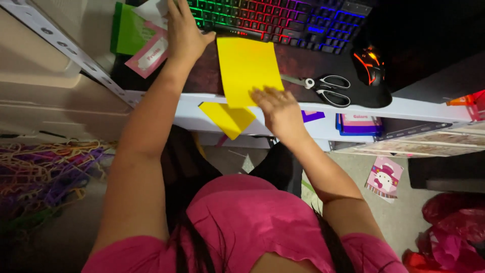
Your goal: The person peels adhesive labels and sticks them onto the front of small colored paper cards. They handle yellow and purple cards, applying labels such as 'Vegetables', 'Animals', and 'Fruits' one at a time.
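Near counter edge: right hand (280,108) lies flat, fingers spread, pressing the lower right corner of a yellow paper sheet (247,68), no closed grip. Sheet overhangs the front edge of the counter (419,108); a second yellow piece (227,119) hangs just below it. Right of sheet: scissors (323,87), then a mouse (369,63). Farther back, left hand (184,30) rests palm-down at sheet's top left corner, touching the lit keyboard (283,20); grip open, holding nothing. Pink card (148,56) & green paper (129,33) at back left.
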